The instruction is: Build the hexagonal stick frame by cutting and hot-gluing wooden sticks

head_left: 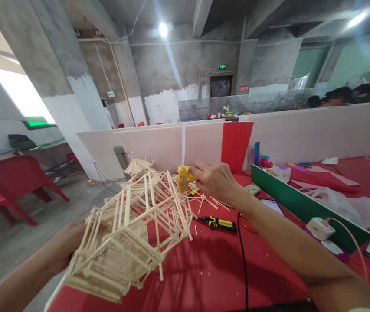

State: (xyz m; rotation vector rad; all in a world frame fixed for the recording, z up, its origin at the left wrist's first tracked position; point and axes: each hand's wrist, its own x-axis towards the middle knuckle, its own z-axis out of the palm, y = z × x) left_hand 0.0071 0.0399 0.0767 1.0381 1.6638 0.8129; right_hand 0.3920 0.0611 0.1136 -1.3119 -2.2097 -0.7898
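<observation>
A large model built of pale wooden sticks [132, 225] lies tilted over the near left corner of the red table [217, 268]. My left hand [69, 242] grips its base from the left, fingers mostly hidden behind the sticks. My right hand [215, 180] is closed on a yellow glue gun [185, 177], whose white glue stick points up. The gun's nozzle sits at the upper part of the stick model. A black cord [243, 260] runs from the gun toward me.
Yellow-and-black pliers [219, 223] and loose sticks lie on the table. A phone [272, 206], a green divider board [302, 203], a white power strip [318, 227], coloured paper and plastic lie right. A red chair [15, 182] stands left. People sit behind the white partition.
</observation>
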